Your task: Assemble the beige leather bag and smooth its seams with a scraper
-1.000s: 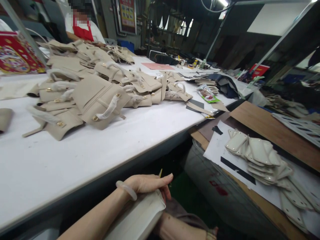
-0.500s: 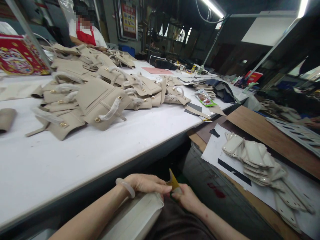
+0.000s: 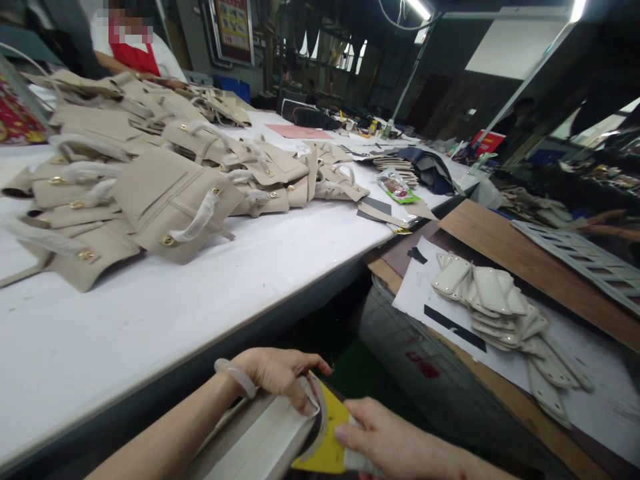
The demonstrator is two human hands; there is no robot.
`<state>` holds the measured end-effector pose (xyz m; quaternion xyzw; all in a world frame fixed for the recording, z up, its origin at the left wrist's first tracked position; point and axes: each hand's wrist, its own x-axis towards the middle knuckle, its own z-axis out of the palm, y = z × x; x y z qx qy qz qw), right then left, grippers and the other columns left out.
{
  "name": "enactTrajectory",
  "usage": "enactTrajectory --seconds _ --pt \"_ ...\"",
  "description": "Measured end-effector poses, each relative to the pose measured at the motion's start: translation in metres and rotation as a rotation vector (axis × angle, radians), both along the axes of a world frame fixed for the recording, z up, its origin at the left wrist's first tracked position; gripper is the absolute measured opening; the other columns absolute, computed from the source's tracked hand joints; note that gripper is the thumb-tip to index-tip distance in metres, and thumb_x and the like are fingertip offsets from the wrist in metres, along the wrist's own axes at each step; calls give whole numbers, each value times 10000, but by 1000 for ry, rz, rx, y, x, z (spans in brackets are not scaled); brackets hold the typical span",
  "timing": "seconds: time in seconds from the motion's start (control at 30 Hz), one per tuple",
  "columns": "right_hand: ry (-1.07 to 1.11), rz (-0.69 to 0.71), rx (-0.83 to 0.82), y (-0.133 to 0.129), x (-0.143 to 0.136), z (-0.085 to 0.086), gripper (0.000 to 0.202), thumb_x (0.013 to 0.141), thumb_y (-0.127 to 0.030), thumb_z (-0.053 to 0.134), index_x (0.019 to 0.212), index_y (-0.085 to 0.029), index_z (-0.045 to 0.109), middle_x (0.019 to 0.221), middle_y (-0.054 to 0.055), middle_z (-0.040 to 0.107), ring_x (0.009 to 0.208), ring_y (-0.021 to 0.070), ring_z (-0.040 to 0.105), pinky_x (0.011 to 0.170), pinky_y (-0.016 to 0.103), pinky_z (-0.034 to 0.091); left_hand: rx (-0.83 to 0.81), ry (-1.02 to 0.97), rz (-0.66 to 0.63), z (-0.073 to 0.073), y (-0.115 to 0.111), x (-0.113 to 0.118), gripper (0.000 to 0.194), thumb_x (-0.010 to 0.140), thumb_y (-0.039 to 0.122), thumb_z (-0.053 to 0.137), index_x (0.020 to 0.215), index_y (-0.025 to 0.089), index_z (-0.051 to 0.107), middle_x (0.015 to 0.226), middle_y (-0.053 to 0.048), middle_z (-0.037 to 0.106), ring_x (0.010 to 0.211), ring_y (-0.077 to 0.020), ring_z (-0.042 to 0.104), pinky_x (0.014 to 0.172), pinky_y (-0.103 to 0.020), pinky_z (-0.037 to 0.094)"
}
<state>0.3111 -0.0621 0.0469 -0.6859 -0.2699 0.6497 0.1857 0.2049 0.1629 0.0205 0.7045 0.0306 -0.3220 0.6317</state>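
Observation:
A long off-white piece (image 3: 260, 433), folded and leather-like, lies over my lap with its end toward the middle. My left hand (image 3: 277, 373), a pale bangle on its wrist, bends over that end; the thumb presses on it while the forefinger reaches forward. In my right hand (image 3: 377, 427) is a flat yellow piece (image 3: 327, 430) with a curved greyish edge, pinched between thumb and fingers. Its curved edge is close against the end of the off-white piece; whether they touch, I cannot tell. A whitish part shows under my right fingers.
Beige bag parts (image 3: 170, 200) with wrapped handles are heaped on the white table (image 3: 150, 333). At the right, cream panels with studs (image 3: 495, 300) lie stacked on white paper beside a brown board (image 3: 530, 267). A person in a red apron (image 3: 133, 57) stands behind the heap.
My right hand has come nearer and lower, bringing the yellow piece flatter into view against the off-white end. My left fingers have lifted and spread. The whole view has shifted slightly.

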Motion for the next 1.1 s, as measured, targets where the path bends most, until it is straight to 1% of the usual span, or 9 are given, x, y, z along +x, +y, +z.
enactTrajectory --seconds 0.13,0.23,0.37,0.53,0.63,0.73,0.9,1.03,1.1 --pt "43 -36 12 2 -2 -5 274 919 -394 525 1031 -156 600 626 3 591 428 85 516 359 131 407 52 -24 -18 2 2 0 934 627 421 818 1443 162 446 1202 -100 676 1099 -323 631 910 -363 514" --pt "41 -35 25 1 -4 -9 286 925 -396 507 1041 -156 607 620 7 594 424 88 512 351 129 394 47 -23 -16 5 2 -1 981 644 453 801 1474 125 394 1239 -140 664 1124 -335 625 932 -379 502" --pt "41 -41 35 1 -7 -15 318 908 -424 516 1042 -158 627 668 15 616 435 81 513 370 133 401 105 -39 -16 9 1 -2 962 673 480 761 1480 116 385 1276 -149 648 1141 -324 621 952 -370 492" --pt "67 -66 122 5 -12 -18 356 874 -470 548 995 -150 647 760 33 640 513 78 527 457 148 405 101 -52 -8 0 2 -4 984 687 504 753 1504 134 349 1300 -137 637 1160 -320 616 940 -357 502" --pt "119 -96 155 9 -16 -14 453 831 -567 589 966 -142 664 825 52 648 630 101 546 558 173 435 121 -78 10 -3 3 -4 997 682 493 766 1514 145 340 1328 -142 616 1168 -333 605 960 -382 494" --pt "171 -135 149 13 -19 -11 575 777 -688 613 927 -135 667 808 46 632 662 104 518 627 194 430 162 -83 16 -1 2 -3 1021 678 459 772 1530 147 305 1337 -159 604 1163 -344 602 983 -423 476" --pt "167 -134 169 17 -25 -20 713 714 -827 581 876 -135 637 748 18 555 615 87 425 568 197 346 87 -28 53 3 0 -3 1105 662 381 792 1563 158 192 1240 -124 671 1107 -319 637 903 -369 524" --pt "209 -154 213 20 -34 -28 761 682 -873 561 899 -145 612 746 14 541 626 94 414 560 208 318 50 -36 111 -3 -1 -4 1138 646 366 823 1566 200 174 1237 -100 673 1104 -297 637 934 -363 507" --pt "196 -188 208 21 -40 -34 789 656 -894 558 903 -146 603 740 13 538 612 90 397 548 209 309 9 -27 135 -8 -2 -4 1168 632 334 838 1568 227 145 1173 -82 696 1070 -285 647 914 -366 510"
